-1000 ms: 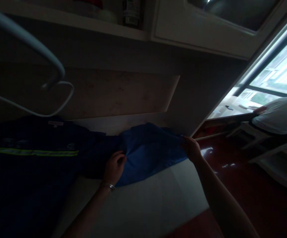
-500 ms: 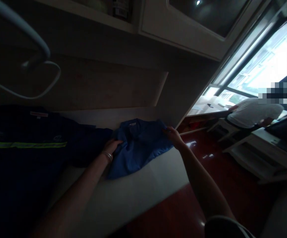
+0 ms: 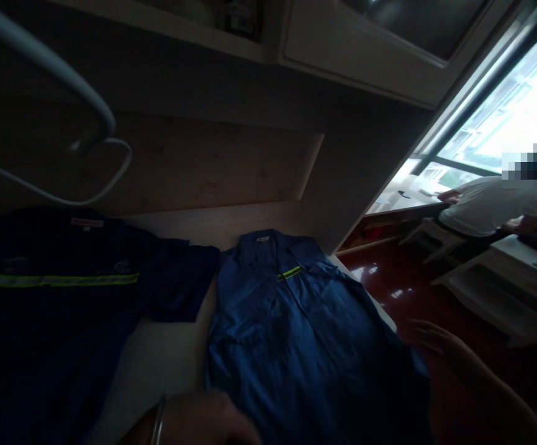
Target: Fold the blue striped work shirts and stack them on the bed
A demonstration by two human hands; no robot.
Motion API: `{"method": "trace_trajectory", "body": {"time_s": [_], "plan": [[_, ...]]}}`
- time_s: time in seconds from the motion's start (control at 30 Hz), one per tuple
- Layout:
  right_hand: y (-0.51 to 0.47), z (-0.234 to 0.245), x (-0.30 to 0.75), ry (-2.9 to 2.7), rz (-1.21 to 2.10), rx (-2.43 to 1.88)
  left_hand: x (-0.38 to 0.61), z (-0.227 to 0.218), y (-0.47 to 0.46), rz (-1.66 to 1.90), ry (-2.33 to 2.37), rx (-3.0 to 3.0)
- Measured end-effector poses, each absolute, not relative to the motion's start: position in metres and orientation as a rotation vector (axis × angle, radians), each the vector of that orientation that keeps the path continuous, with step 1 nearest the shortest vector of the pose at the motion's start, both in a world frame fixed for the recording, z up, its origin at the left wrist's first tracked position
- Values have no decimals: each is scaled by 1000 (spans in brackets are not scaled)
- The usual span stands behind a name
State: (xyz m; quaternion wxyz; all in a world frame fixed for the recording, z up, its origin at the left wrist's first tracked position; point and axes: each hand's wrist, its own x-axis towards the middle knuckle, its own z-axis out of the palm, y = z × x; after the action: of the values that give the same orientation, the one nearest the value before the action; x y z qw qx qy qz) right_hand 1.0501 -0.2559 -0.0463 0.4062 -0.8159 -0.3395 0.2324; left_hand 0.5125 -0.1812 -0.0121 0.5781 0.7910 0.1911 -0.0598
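Blue shirt is lying front up on the pale surface, just right of the dark shirt, collar toward the back wall, right side running past the surface's edge. Left hand is blurring at the bottom of view by the shirt's lower left; can't tell whether it's gripping cloth. Right hand is hanging open beside the shirt's right edge, fingers extended, seemingly holding nothing. Creases are running down the front. Judging the handling: spreading the cloth well is probably calling for squaring the collar first, tugging both sides evenly, stroking creases downward with flat palms, and minding that the overhanging side isn't dragging the rest off.
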Motion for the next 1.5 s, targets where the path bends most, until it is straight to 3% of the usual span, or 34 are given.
{"method": "trace_trajectory", "body": {"time_s": [0.2,0.33,0.47,0.67,0.83,1.07,1.23,1.33,1.5], "plan": [[-166,-45,993,-1413,399,-2071,559,-31,-135,383,1293,2126],[-121,-88,908,-2066,340,-2131,582,-82,-145,285,1394,2375],[-116,-120,878,-2063,124,-2158,579,-105,-163,511,1399,2316],[-118,-116,909,-1911,222,-1838,545,-84,-140,816,1476,1329],[-115,-119,929,-1645,111,-1982,506,-69,-124,937,1422,540],[-113,-115,917,-1610,-5,-2182,480,-50,-114,910,1475,571],[-89,-101,909,-1711,69,-2432,505,-14,-122,1320,1786,1590],[-66,-94,910,-1704,205,-2549,542,-14,-130,1051,1558,2188],[-48,-82,913,-1775,287,-2538,570,-50,-110,173,1753,2211]]}}
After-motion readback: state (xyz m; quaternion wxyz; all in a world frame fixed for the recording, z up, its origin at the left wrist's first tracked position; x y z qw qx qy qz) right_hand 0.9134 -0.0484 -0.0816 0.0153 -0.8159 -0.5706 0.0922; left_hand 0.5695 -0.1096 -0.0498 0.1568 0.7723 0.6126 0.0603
